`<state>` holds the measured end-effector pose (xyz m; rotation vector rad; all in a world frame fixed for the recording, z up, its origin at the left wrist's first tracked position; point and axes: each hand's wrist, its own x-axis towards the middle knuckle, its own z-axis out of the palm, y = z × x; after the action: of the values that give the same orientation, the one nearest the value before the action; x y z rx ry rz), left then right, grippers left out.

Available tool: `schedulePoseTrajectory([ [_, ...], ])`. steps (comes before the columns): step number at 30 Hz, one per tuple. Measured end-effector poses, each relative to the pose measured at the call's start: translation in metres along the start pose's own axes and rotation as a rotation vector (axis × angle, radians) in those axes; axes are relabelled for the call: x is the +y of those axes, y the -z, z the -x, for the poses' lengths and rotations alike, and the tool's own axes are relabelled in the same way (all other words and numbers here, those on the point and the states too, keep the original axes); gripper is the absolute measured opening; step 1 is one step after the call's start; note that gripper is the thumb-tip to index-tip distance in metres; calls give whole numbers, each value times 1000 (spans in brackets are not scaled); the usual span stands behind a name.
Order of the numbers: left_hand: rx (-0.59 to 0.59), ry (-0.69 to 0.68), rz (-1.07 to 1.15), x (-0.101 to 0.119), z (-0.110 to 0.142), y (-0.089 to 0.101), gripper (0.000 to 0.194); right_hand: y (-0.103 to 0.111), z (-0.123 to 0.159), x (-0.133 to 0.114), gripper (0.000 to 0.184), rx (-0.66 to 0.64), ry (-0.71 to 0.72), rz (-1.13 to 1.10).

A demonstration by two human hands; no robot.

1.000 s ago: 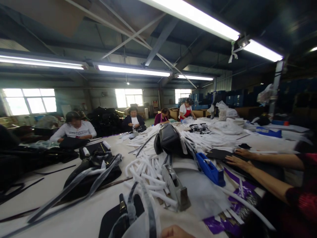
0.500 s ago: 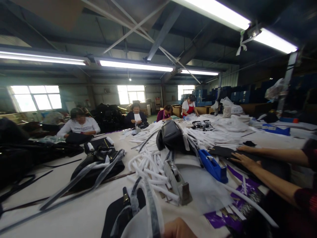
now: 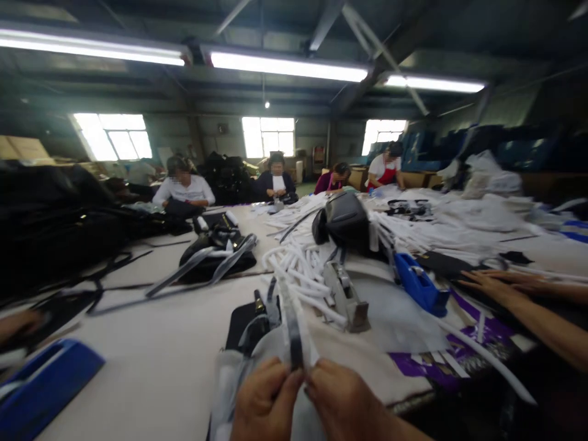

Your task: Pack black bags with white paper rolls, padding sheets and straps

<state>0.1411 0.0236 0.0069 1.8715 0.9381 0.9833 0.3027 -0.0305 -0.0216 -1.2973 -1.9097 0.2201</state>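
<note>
Side by side at the bottom centre, my left hand [image 3: 265, 399] and my right hand [image 3: 342, 392] are closed in a pinch on a dark bag strap [image 3: 294, 340] partly covered in whitish translucent wrap. The strap rises in a loop from a black handbag [image 3: 239, 324] with a gold-coloured fitting, which lies on the table just beyond my left hand. Translucent sheeting covers part of this bag, and my hands hide its near side. A grey tape dispenser [image 3: 349, 300] stands beyond my right hand.
White foam tubes [image 3: 298, 263] are heaped mid-table, with a black bag [image 3: 346, 220] behind. Another black bag [image 3: 220, 260] lies left. Blue tape dispensers stand at right [image 3: 422, 285] and near left [image 3: 50, 386]. Co-workers' hands [image 3: 500, 285] rest on black material; others sit opposite.
My view has tilted down and turned left. My left hand has come into sight, and both hands now pinch the wrapped strap. The co-worker's hands at right remain on the black material.
</note>
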Motion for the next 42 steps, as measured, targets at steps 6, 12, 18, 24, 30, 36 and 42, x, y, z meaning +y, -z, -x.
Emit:
schedulePoseTrajectory([
  [6,-63,-186,-70,6,8,17,28,37,-14,-18,44,-213,-730,-828],
  [12,-192,-480,-298,3,20,15,22,26,-13,-16,36,-289,-951,-1362],
  [18,-276,-65,23,1,21,20,24,24,-16,-24,34,-222,-856,-1095],
  [24,-174,539,716,1,18,6,36,11,-9,-27,29,-123,-182,-184],
  [30,-49,470,647,3,15,-3,22,6,-1,-18,30,-67,27,-5],
  [36,-81,-62,126,10,16,10,18,31,-6,-6,41,-307,-589,-960],
  [42,-245,-270,72,-3,14,6,24,16,-13,-6,40,-246,-933,-1449],
])
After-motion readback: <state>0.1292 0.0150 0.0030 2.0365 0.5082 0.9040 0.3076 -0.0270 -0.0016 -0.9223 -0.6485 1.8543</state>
